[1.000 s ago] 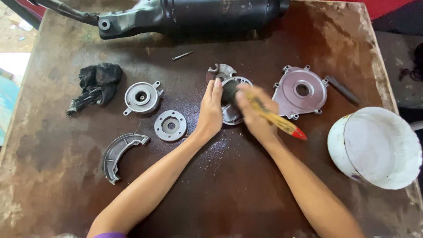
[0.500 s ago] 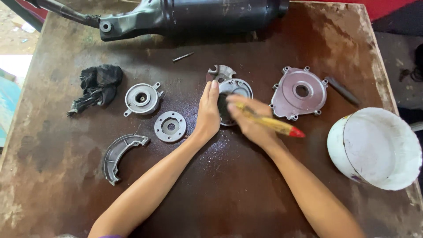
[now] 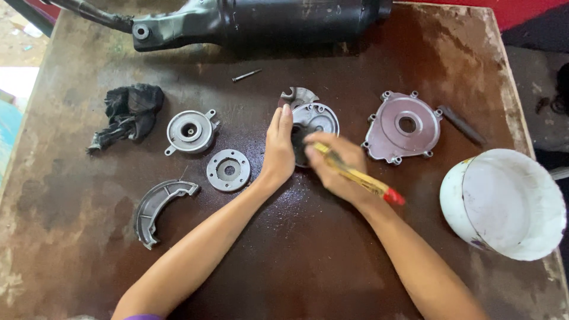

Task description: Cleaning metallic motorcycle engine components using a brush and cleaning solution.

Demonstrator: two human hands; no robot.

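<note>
Stained, oily brown tabletop (image 3: 308, 261), scattered with metal parts. Near the middle, a round silver cast-metal housing (image 3: 320, 121), lying flat. Pressed against the housing's left edge, the left hand (image 3: 278, 148), fingers straight and together, palm steadying the part, gripping nothing. Over the housing's lower front, the right hand (image 3: 338, 169), fingers curled and closed round a yellow-handled brush with a red end (image 3: 361, 178); handle slanting away to the lower right of the housing, bristle end hidden against the part, motion-blurred. Just behind the housing, a small curved silver fragment (image 3: 296, 95). Right of the housing, a flat grey lobed cover plate with a central hole (image 3: 403, 127); further right and nearer, a white plastic bucket (image 3: 504, 204) tipped on its side. Left of the housing, a silver flanged round cap (image 3: 189, 130), a grey ring-shaped disc (image 3: 228, 170), a curved grey brake shoe (image 3: 157, 207) and a crumpled black rag (image 3: 127, 112). Far behind the housing, a long black engine casing (image 3: 267, 21) and a thin dark bolt (image 3: 246, 74).
</note>
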